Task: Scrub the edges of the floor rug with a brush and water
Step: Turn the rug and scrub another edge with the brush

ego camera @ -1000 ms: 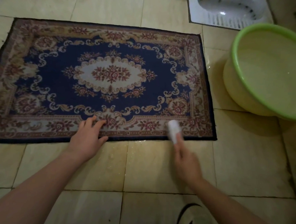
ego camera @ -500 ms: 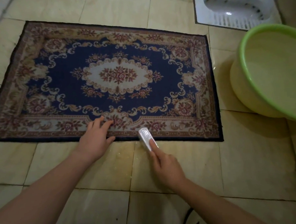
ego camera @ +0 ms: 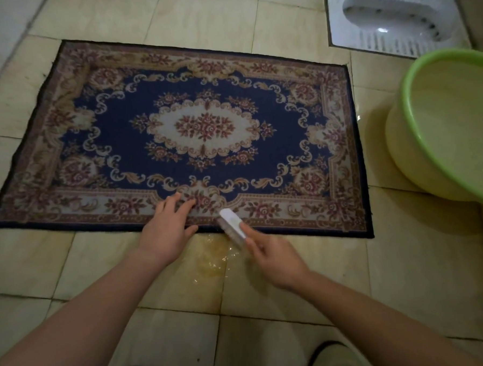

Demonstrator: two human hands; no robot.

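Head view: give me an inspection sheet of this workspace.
Surface: tiled floor, wet patch in front of the rug.
Job's things: rug flat on floor; brush on its near edge; basin to its right, contents unclear.
Clutter: nothing seen.
Hands: left hand presses flat on rug; right hand grips brush.
Cables: nothing seen.
Surroundings: squat toilet at far right; footwear at bottom edge.
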